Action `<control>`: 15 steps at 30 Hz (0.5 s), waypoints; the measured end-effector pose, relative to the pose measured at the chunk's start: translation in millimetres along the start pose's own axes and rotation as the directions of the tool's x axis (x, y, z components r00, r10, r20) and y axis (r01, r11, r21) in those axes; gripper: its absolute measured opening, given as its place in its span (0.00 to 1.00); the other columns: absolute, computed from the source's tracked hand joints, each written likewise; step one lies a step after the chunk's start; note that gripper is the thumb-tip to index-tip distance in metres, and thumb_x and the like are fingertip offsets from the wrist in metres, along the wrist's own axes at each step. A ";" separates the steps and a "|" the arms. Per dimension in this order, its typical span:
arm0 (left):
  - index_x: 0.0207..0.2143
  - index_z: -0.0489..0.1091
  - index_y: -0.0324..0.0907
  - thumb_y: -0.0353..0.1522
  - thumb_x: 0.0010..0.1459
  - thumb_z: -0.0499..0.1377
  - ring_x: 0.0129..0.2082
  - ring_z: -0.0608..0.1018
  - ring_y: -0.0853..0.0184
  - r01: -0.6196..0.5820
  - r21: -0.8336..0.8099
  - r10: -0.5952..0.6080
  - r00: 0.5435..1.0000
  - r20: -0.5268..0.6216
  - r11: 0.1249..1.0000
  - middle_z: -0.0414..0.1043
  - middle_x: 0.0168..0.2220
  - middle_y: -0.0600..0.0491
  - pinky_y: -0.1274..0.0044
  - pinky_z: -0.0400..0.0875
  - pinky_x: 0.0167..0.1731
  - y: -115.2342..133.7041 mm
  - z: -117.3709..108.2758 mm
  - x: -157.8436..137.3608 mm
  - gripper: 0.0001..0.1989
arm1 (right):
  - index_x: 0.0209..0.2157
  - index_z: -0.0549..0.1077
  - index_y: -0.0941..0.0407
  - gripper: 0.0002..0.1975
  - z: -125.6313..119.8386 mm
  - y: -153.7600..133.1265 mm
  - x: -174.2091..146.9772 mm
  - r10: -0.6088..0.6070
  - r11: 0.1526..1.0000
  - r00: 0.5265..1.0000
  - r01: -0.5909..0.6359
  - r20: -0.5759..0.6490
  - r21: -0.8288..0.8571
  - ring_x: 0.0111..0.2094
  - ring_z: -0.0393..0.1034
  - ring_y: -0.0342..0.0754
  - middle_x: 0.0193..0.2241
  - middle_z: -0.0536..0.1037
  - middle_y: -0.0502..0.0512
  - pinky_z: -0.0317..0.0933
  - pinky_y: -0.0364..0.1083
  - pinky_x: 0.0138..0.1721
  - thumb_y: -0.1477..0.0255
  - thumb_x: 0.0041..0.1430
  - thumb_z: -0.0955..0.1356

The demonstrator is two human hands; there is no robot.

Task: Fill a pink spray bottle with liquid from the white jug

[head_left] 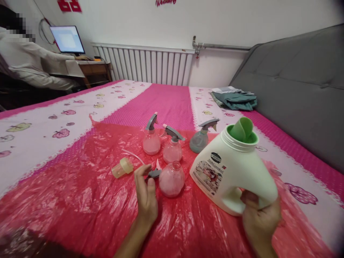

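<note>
two hands were at work over a crinkled red plastic sheet (67, 200) spread on the bed. the right hand (260, 218) was closed around the handle of a white detergent jug (231, 172), holding it tilted with its uncapped mouth and green pour spout (242, 129) pointing up and away. the left hand (146, 195) lay loosely curled, fingertips touching a grey trigger sprayer head (153, 173) lying on the sheet; whether it actually gripped the piece could not be told. just right of that hand stood an open round pink bottle (172, 179) with no top on. a yellowish cap (122, 167) lay to the left, near a thin white tube. behind, two pink spray bottles (152, 138) (172, 147) and a grey spray bottle (200, 139) stood close together. further off, folded clothes (235, 98) sat by the grey headboard (295, 89), a white radiator (145, 64) lined the wall, and another person (29, 64) sat at a laptop (67, 39).
</note>
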State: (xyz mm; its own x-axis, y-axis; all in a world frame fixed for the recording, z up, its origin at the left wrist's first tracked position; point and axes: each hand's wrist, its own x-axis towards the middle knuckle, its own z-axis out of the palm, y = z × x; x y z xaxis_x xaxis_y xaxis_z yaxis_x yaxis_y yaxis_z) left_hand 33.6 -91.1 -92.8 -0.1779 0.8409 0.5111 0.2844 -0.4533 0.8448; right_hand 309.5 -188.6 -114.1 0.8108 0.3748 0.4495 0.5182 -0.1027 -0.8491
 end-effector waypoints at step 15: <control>0.65 0.59 0.37 0.46 0.62 0.54 0.61 0.72 0.40 -0.013 0.816 -0.239 0.953 0.185 0.579 0.70 0.60 0.36 0.51 0.65 0.59 -35.4 -108.4 79.3 0.34 | 0.38 0.67 0.59 0.36 0.4 -2.7 -1.6 -0.001 1.000 1.000 0.001 -0.017 -0.012 0.26 0.66 0.47 0.28 0.72 0.55 0.59 0.44 0.30 0.38 0.54 0.69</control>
State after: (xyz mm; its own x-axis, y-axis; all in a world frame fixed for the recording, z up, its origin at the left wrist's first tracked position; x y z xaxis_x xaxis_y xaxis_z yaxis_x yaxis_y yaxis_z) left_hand -92.7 -40.4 -65.0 -0.0632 0.9645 0.2564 0.9352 -0.0324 0.3527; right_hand 306.7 -188.6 -112.7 0.8147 0.3593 0.4552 0.5222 -0.1132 -0.8453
